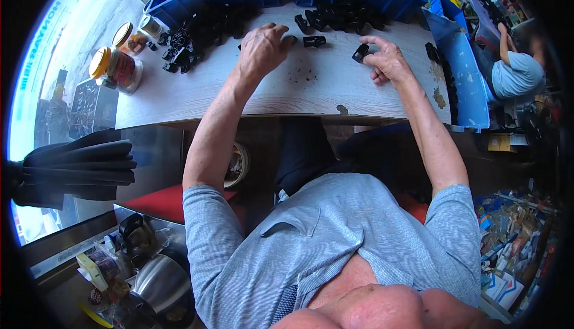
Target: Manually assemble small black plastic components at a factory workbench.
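The right hand (388, 63) has its grip closed on a small black plastic piece (360, 53); the left hand's (263, 48) grip I cannot tell. Between them, slightly farther, a black oblong plastic part (314, 41) lies lengthwise left-to-right on the pale wood-grain table (347, 87), nearer the left. Beyond, a bright white-blue panel (37, 60) bears lettering.

And here's the tabletop (335, 96), pale wood grain under cool, bluish light, its surface worn to brown patches along the near edge and again by the right edge! Beyond the left edge, the big window (60, 48) glares with white-blue daylight, grey paving (101, 0) showing outside. Off the near left corner, a dark curtain (78, 170) hangs gathered in tight folds, a pale metal ledge (72, 249) slanting below. Under the near edge, deep shadow; past the near right corner, a dense jumble of clutter (517, 233)!
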{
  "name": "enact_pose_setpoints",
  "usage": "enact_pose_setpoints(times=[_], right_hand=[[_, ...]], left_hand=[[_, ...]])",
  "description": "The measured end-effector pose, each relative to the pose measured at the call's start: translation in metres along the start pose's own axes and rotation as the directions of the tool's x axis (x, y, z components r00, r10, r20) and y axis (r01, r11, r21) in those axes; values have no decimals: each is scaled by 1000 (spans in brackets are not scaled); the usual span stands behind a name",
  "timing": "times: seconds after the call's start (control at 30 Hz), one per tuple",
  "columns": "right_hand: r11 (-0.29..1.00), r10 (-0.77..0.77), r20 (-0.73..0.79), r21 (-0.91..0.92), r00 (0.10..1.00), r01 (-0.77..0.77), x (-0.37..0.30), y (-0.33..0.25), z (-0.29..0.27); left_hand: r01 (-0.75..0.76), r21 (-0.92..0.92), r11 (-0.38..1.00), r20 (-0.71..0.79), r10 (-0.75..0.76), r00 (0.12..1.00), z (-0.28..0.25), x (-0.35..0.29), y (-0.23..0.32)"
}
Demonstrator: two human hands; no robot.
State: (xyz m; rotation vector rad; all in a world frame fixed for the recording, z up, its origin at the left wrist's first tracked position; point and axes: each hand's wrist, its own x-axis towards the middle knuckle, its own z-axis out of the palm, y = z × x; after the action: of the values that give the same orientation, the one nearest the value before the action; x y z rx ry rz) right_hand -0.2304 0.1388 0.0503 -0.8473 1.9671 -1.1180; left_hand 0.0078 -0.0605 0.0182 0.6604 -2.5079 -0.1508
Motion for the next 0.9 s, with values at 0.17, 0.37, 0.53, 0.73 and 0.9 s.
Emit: enact_pose_setpoints(times=[0.17, 0.37, 0.53, 0.73, 0.9], right_hand=[[991, 45, -15, -122, 999, -46, 5, 1, 3], [990, 46, -11, -136, 999, -47, 5, 3, 6], [991, 44, -22, -126, 999, -46, 0, 4, 5], [991, 41, -4, -128, 999, -41, -3, 9, 9], [991, 28, 2, -134, 1000, -27, -4, 11, 12]], left_hand=[[-36, 136, 990, 73, 27, 997, 7, -8, 4], [37, 151, 988, 91, -51, 995, 8, 0, 2], [93, 136, 986, 42, -99, 994, 7, 3, 0], [66, 64, 996, -27, -64, 998, 15, -12, 14], [75, 94, 993, -74, -68, 995, 16, -14, 13]])
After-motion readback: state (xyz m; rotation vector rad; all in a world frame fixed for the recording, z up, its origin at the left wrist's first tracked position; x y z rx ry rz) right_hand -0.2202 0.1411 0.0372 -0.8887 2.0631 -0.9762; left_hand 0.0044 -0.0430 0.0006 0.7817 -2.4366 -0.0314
